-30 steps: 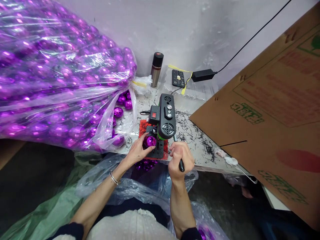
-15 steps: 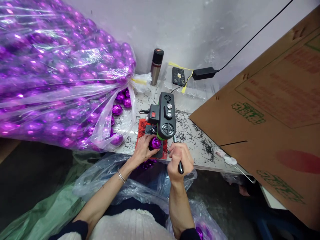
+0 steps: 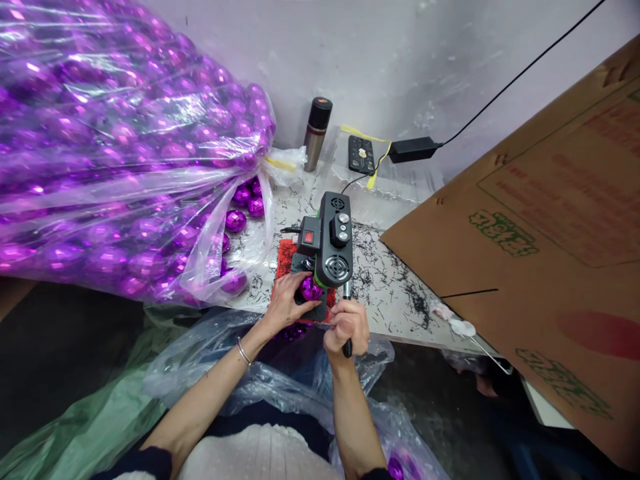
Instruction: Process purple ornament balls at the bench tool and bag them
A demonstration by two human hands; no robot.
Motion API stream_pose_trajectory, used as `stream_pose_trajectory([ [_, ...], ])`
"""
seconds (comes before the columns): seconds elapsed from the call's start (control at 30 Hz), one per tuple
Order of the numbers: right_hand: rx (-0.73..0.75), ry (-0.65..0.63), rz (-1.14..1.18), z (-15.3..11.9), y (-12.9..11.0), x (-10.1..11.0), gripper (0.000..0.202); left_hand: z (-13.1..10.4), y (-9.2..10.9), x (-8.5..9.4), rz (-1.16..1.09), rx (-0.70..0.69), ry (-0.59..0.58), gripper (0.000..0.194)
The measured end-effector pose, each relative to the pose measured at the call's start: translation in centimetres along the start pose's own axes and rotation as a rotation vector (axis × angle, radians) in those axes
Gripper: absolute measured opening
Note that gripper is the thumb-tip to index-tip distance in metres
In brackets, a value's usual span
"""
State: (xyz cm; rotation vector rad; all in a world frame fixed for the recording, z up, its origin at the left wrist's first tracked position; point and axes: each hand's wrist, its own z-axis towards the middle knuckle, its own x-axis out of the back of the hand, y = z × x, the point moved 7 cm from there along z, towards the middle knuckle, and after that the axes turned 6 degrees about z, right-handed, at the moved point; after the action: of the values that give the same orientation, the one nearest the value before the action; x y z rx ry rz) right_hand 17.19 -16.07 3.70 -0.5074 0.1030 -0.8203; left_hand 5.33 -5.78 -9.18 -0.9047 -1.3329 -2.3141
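A shiny purple faceted ball (image 3: 311, 288) sits under the front end of a small black bench drill press (image 3: 336, 237). My left hand (image 3: 289, 303) is closed around the ball from the left, fingers on its far side and thumb in front. The ball rests over the dark base plate (image 3: 316, 310) of the machine, which stands on a red mat (image 3: 285, 252). My right hand (image 3: 349, 328) is wrapped around the black-gripped lever (image 3: 347, 348) at the machine's right side. The spot where the tool meets the ball is hidden under the machine's head.
A large clear bag of purple balls (image 3: 125, 153) fills the left, with loose balls (image 3: 236, 221) by its mouth. Behind stand a thermos (image 3: 317, 133), a phone (image 3: 361, 155) and a power adapter (image 3: 413, 149). A cardboard box (image 3: 540, 267) leans in right. Dark shavings (image 3: 415, 297) litter the table.
My right hand has moved left, bringing the lever closer in beneath the machine's head. The left hand stays on the ball. The view has shifted slightly.
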Motion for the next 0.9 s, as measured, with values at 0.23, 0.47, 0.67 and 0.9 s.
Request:
stream_pose_trajectory([
  [0.23,-0.017,0.077,-0.001,-0.8,0.4,-0.1,0.042,-0.1,0.3,0.3,-0.004,-0.032,0.037,0.062],
  [0.47,-0.030,0.094,-0.017,-1.4,0.6,-0.1,0.043,0.0,0.4,0.4,0.008,-0.030,0.024,0.064],
  [0.67,-0.040,0.097,0.000,-1.5,0.7,0.0,0.042,0.0,0.6,0.5,-0.004,-0.045,0.039,0.065],
  [0.9,-0.029,0.112,0.023,-1.7,1.0,0.0,0.042,0.0,0.4,0.2,-0.021,-0.001,0.011,0.066],
])
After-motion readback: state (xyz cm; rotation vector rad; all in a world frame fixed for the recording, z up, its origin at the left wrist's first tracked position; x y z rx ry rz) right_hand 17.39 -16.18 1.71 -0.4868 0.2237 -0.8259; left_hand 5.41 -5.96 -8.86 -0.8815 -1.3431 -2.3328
